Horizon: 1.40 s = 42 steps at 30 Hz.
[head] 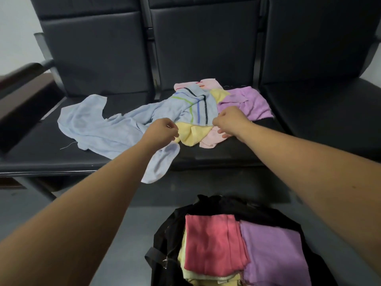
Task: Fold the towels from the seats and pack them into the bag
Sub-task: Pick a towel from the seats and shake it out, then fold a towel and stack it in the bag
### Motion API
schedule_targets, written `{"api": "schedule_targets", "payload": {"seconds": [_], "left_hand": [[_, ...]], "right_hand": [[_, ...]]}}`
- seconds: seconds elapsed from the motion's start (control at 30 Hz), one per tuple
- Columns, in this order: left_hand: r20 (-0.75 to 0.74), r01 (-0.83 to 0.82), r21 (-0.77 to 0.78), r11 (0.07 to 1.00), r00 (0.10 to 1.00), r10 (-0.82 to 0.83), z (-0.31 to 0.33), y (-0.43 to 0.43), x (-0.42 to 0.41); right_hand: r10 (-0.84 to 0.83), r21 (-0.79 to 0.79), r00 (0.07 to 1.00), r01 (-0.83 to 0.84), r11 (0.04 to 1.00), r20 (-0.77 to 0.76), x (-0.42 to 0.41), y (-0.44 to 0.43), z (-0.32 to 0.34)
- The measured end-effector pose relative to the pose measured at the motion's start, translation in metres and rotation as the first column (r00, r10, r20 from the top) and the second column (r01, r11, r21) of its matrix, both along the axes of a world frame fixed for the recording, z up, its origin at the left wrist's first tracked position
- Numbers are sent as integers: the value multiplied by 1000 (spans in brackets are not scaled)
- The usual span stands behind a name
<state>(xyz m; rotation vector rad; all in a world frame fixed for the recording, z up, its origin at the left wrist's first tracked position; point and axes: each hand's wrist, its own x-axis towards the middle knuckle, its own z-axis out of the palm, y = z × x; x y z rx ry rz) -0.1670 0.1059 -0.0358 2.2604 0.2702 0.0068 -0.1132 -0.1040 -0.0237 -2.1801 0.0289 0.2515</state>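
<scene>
— Bag first: what do you log?
— Black bag (165,234), open, nearest you. Inside: folded red towel (212,244) and folded purple towel (274,256) on top, pale yellow towels (185,271) beneath.
— Beyond the bag?
— Seats (103,145) carrying a loose heap: blue striped towel (123,129), yellow towel (191,135), pink towel (208,142), loose purple towel (247,104). Your left hand (162,131) and right hand (231,118), fingers curled, pinch the yellow towel's edge.
</scene>
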Motion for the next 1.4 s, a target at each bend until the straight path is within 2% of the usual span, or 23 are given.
{"api": "schedule_targets", "payload": {"seconds": [0.13,0.2,0.3,0.43,0.6,0.67,0.73,0.8,0.9,0.93,1.0,1.07,1.1,1.23,1.33,1.4], "left_hand": [[26,16,144,989,999,-20,-12,-1,30],[52,-2,183,983,999,-8,-23,0,46],[90,-33,211,977,996,15,-37,-1,68],[100,-8,142,990,995,-6,-58,-7,96],[78,-2,190,982,997,-13,-85,-3,126],[96,-18,183,983,995,1,-84,-2,130],[126,-41,142,989,992,23,-78,-1,130],[180,-56,69,996,983,43,-67,-4,126],[288,-16,-113,993,956,49,-35,-6,110],[323,18,-126,992,946,24,-21,-6,105],[378,105,-40,994,922,-82,5,-7,94],[390,189,20,982,903,-181,36,-10,82],[371,228,3,974,904,-212,54,-13,74],[325,388,-137,911,887,-329,115,-26,44],[329,443,-143,885,865,-379,154,-41,25],[361,427,-114,897,859,-363,179,-51,11]], "right_hand": [[76,-203,990,-51,978,120,22,12,-7],[82,-252,983,-38,967,166,38,16,-18],[56,-262,988,-16,965,146,65,20,-39],[-63,-247,981,107,963,183,93,22,-64],[-33,-288,977,95,953,212,110,15,-78],[-18,-174,965,66,983,263,108,12,-74],[-38,48,952,24,999,305,103,10,-58],[-17,260,965,-53,964,262,94,11,-33],[-35,607,991,-53,793,131,79,10,7],[-26,714,996,-43,699,86,73,8,22],[16,849,1000,-31,527,27,62,4,48],[43,897,999,-31,441,14,51,-4,73],[52,903,998,-39,429,19,44,-10,87],[73,911,996,-75,406,49,20,-32,132],[89,919,990,-133,372,107,0,-47,164],[67,909,986,-165,381,151,-10,-56,183]]}}
